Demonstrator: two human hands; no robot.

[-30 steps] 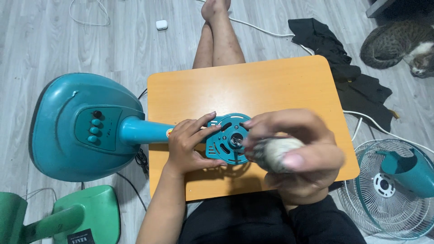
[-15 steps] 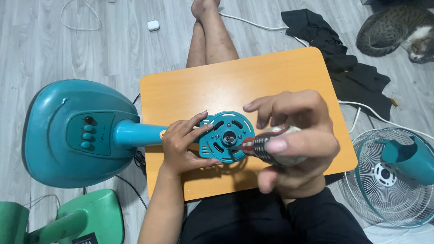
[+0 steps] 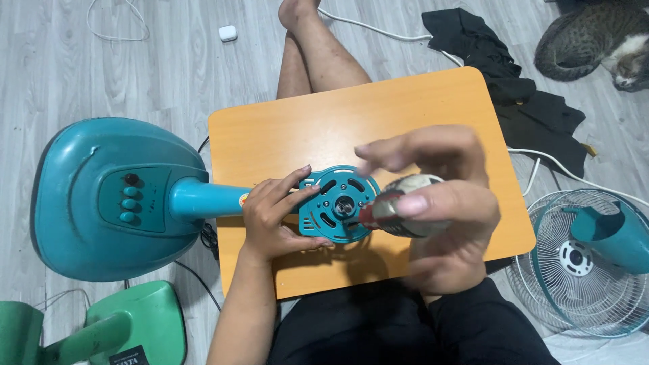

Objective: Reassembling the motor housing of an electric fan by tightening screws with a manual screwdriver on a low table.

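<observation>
**Two hands on a teal fan motor housing**

One teal fan motor housing (image 3: pixel 338 204) lies over the orange tabletop (image 3: pixel 405 115), joined by its neck to one wide teal fan base (image 3: pixel 101 196) resting on the grey plank floor (image 3: pixel 101 67). The left hand (image 3: pixel 274 216) clasps the housing's rim, fingers spread across it. The right hand (image 3: pixel 439 203) is clenched round one screwdriver (image 3: pixel 399 206), its tip meeting the housing's centre; this hand blocks the right part of the tabletop. Around: one green fan base (image 3: pixel 135 324) lower left, one wire fan grille (image 3: pixel 588 263) carrying a teal part, one black cloth (image 3: pixel 514 88), one white cable (image 3: pixel 378 27), one small white case (image 3: pixel 228 32), one cat (image 3: pixel 595 40) top right.
</observation>
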